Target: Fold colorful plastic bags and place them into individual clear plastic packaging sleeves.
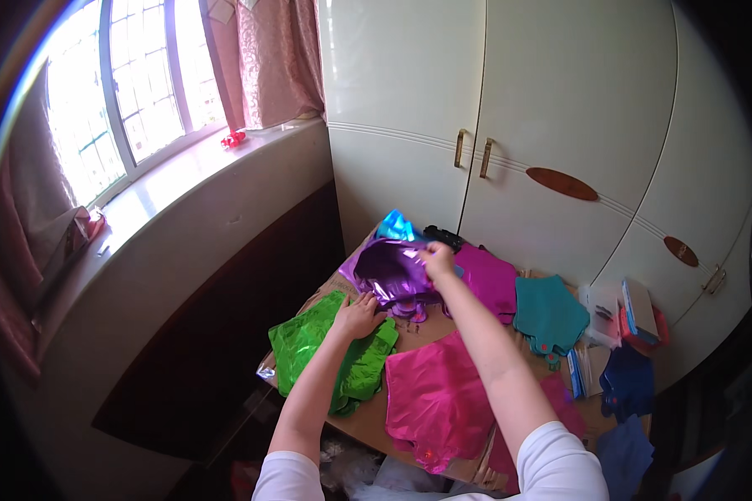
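My right hand (439, 260) pinches the top edge of a purple foil balloon (393, 275), lifting it off the tabletop (430, 327). My left hand (359, 316) rests flat on a green foil balloon (326, 355) just below. A pink foil balloon (434, 397) lies beneath my right forearm; a teal one (550, 313) lies to the right.

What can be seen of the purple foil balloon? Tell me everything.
The purple foil balloon is flat, uninflated and shiny, its metallic skin creased and catching window light. It is lifted and tilted above the cardboard-covered table, near the far edge. The right hand pinches its upper right edge with the fingers; the left hand rests just below its lower left corner, on the green foil balloon. A blue foil piece shows behind it. Its exact shape cannot be told.
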`<state>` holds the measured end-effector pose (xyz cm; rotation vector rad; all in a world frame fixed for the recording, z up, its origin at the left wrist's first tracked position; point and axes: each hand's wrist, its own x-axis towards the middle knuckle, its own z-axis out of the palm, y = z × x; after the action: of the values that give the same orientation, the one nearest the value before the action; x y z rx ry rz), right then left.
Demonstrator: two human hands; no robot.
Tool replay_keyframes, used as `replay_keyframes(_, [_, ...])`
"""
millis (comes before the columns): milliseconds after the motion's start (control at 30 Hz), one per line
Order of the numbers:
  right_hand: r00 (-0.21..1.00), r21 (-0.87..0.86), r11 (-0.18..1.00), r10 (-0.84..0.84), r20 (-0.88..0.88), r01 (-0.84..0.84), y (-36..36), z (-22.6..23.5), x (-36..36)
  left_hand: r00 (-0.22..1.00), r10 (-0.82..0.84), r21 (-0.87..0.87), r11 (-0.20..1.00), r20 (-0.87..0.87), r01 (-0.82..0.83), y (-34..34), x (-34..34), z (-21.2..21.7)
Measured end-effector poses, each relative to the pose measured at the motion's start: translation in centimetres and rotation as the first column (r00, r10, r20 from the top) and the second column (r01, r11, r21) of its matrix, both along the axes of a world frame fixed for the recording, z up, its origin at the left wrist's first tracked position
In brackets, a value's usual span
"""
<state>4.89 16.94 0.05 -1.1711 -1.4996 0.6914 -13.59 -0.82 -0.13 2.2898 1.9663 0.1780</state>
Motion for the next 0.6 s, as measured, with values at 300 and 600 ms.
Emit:
replay_keyframes(300, [0.962, 0.593, 0.804, -0.191, 0.194, 0.040, -5.4, 18.9, 5.7, 0.996, 0.050, -0.057, 0.997, 0.077, -0.046, -0.1, -1.2, -0.6])
replay_keyframes(600, [0.506, 0.644, 0.466, -0.399, 0.765, -0.607, -23.9, 11.9, -5.7, 0.840, 0.068, 0.080, 0.988, 0.538, -0.132, -9.1, -6.9, 3.0])
